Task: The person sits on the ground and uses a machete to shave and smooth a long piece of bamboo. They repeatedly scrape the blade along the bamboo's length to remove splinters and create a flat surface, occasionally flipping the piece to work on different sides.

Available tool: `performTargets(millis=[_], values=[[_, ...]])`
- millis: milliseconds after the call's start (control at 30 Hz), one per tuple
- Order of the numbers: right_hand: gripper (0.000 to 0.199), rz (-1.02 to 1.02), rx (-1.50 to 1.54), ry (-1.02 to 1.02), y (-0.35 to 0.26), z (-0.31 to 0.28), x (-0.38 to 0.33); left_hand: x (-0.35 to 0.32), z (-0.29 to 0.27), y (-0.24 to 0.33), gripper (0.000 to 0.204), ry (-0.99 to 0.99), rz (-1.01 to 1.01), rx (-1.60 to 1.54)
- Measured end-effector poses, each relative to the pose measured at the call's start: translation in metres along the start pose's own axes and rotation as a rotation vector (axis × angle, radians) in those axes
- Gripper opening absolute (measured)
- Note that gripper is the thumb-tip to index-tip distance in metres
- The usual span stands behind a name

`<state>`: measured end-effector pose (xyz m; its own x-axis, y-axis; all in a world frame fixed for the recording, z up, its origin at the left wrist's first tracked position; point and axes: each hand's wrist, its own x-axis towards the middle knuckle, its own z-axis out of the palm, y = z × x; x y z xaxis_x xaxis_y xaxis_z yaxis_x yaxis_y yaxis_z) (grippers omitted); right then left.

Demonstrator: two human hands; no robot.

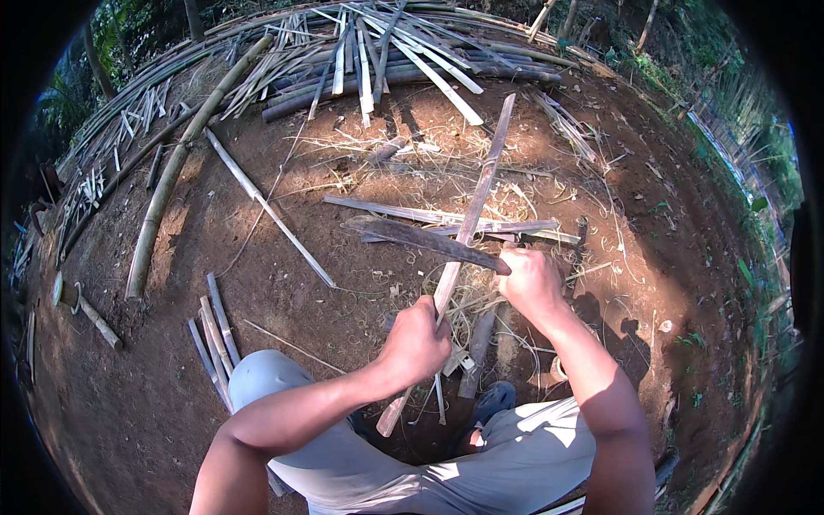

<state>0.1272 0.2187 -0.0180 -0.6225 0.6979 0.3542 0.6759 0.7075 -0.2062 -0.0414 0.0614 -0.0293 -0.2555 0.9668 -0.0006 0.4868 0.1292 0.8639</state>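
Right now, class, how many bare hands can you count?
2: the left hand grips the long bamboo strip; the right hand holds the large knife. No others show.

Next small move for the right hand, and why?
Probably push the machete along the bamboo strip, away from the left hand: the right hand grips it, it crosses the strip beyond the left hand's hold, and curled shavings lie around, which suggests shaving. Whether the edge touches the strip is unclear.
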Motion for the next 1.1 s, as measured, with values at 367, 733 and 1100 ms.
performTargets(millis=[367,733,1100], values=[[0.010,0.370,-0.188,-0.133,0.087,-0.037,-0.018,-0.018,0.013,-0.016,0.022,-0.243,0.026,0.014],[0.013,0.310,-0.139,0.219,0.141,-0.037,0.001,-0.030,-0.001,0.023,0.020,-0.360,0.034,0.054],[0.008,-0.164,0.241,-0.206,-0.020,-0.001,-0.039,0.009,0.001,0.001,0.028,-0.290,-0.161,-0.343]])
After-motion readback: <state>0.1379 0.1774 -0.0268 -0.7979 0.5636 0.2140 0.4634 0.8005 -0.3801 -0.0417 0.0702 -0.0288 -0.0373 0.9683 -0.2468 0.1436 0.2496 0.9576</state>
